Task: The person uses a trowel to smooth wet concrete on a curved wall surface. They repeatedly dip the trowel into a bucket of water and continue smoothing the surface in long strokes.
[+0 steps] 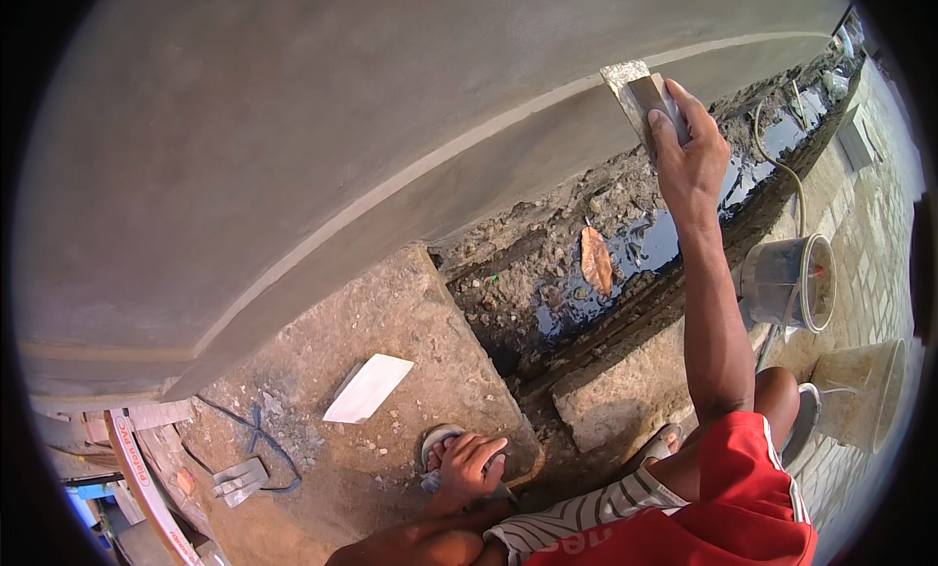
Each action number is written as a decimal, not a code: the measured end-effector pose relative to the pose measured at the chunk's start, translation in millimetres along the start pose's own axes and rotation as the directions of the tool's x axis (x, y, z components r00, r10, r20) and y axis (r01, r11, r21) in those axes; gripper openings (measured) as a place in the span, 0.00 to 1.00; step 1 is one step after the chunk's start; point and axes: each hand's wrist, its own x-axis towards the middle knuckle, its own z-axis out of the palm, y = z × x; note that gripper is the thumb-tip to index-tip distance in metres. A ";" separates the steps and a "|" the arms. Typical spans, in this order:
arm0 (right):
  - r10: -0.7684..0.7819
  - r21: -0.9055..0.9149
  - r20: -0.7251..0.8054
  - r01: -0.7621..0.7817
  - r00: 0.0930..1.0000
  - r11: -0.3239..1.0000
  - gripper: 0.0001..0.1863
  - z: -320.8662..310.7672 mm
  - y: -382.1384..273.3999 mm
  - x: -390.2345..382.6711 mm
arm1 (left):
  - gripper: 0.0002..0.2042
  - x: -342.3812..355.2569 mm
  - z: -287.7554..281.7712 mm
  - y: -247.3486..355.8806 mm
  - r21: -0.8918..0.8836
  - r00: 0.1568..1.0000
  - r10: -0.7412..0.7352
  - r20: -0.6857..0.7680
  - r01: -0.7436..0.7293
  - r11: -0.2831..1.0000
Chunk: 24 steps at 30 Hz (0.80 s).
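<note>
My right hand [692,146] is closed on the dark handle of a flat metal trowel [620,83], raised at the grey plastered wall [293,97]. The blade lies by the pale raised band [508,119] along that wall. Low in the middle, my left hand [471,468] has curled fingers over something I cannot make out, beside what looks like a sandalled foot on the concrete slab. A white flat piece [368,388] lies on that slab, up and left of this hand.
A muddy trench [508,302] with dark water and a brown leaf [596,261] runs along the wall's foot. Buckets [782,278] and a hose [793,175] line its right edge beside paving [870,234]. A metal tool [239,483], cord and long board [137,468] lie at lower left.
</note>
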 end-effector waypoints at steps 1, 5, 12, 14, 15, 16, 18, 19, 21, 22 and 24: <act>-0.047 -0.058 -0.001 0.047 0.999 0.997 0.21 -5.0 4.4 15.4 | 0.12 2.4 1.0 0.6 0.005 1.000 0.008 0.003 -0.008 1.000; -0.037 -0.108 0.091 0.047 0.995 0.993 0.20 -3.6 12.2 40.2 | 0.13 4.9 -0.7 1.2 -0.004 0.999 0.041 -0.003 -0.041 0.999; -0.017 -0.102 0.183 0.036 0.983 0.994 0.19 12.1 14.5 33.7 | 0.12 1.6 2.1 0.3 -0.011 1.000 0.004 0.008 -0.003 1.000; -0.008 -0.079 0.235 0.028 0.972 0.997 0.19 13.0 -4.9 24.9 | 0.12 1.4 1.4 0.8 -0.014 1.000 0.005 0.013 -0.005 1.000; 0.002 -0.101 0.271 0.026 0.963 0.995 0.19 11.5 -20.5 19.9 | 0.12 2.0 1.4 0.9 -0.015 1.000 0.010 0.013 -0.010 1.000; -0.025 -0.076 0.289 0.049 0.957 0.996 0.19 16.7 -33.5 11.0 | 0.12 1.2 0.5 0.7 -0.013 1.000 0.011 0.012 -0.011 1.000; -0.090 0.009 0.331 0.092 0.940 0.996 0.19 30.1 -62.2 -12.4 | 0.12 -1.6 -3.0 0.7 0.014 1.000 0.009 0.016 -0.009 1.000; -0.129 0.050 0.345 0.119 0.930 0.992 0.19 31.8 -76.6 -23.1 | 0.12 1.4 -1.5 1.3 0.015 1.000 0.022 0.020 -0.022 1.000; -0.215 0.185 0.356 0.157 0.909 0.970 0.13 49.0 -107.4 -50.5 | 0.12 1.5 -4.1 2.5 0.029 0.999 0.009 0.035 -0.010 1.000; -0.245 0.223 0.366 0.171 0.898 0.960 0.11 56.2 -124.2 -63.6 | 0.12 1.1 -3.4 2.9 0.032 0.999 0.004 0.043 -0.005 0.999; -0.331 0.307 0.366 0.223 0.870 0.925 0.12 63.6 -142.5 -81.0 | 0.12 5.5 3.4 4.2 0.036 0.998 0.008 0.062 -0.010 0.999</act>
